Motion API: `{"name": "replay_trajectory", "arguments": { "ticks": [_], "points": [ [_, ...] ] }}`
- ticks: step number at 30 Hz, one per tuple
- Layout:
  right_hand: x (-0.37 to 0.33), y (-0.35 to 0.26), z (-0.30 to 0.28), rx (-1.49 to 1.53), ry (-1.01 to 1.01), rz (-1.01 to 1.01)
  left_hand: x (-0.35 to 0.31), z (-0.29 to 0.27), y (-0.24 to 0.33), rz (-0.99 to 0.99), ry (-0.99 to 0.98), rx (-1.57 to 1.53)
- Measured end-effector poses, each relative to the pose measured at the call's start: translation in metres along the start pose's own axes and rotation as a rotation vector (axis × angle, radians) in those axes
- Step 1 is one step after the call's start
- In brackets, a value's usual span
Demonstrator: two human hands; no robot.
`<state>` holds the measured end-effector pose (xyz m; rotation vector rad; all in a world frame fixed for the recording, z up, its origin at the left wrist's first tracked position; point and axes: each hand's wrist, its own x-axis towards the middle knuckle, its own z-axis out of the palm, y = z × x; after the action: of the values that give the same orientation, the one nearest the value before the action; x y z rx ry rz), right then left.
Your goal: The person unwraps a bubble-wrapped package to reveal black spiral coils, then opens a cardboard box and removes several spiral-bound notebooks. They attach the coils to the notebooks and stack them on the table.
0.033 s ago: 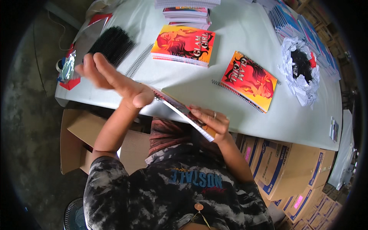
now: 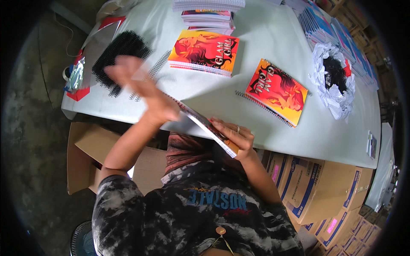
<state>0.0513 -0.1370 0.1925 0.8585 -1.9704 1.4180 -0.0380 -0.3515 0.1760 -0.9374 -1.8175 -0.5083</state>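
Held edge-on at the table's front edge is a notebook (image 2: 204, 123), its far-left end near my left hand. My right hand (image 2: 237, 138), with a ring on one finger, is closed around its near-right end. Motion blurs my left hand (image 2: 147, 91); its fingers look stretched out and apart, beside the notebook's upper-left end. Just beyond that hand lies a pile of black spiral coils (image 2: 124, 55), partly covered by it. One loose grey coil (image 2: 160, 64) is right of the pile. A finished-looking red and yellow spiral notebook (image 2: 277, 93) lies to the right, a coil end sticking out.
A stack of unbound notebooks (image 2: 204, 51) stands mid-table, with further stacks behind. Crumpled white paper (image 2: 331, 87) holding black coils sits at the right, near blue-covered notebooks (image 2: 318, 27). Cartons (image 2: 303, 185) are stacked below right. An open cardboard box (image 2: 94, 141) is below left.
My left hand has moved slightly right and toward me, its fingers now smeared by motion. More of the coil pile shows. My right hand and the notebook have hardly shifted.
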Motion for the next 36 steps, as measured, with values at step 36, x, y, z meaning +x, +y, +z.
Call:
{"name": "replay_trajectory", "arguments": {
  "ticks": [36],
  "points": [
    [0.001, 0.005, 0.008, 0.032, 0.017, 0.065, 0.036, 0.008, 0.039, -0.023, -0.256, -0.342]
  ]
}}
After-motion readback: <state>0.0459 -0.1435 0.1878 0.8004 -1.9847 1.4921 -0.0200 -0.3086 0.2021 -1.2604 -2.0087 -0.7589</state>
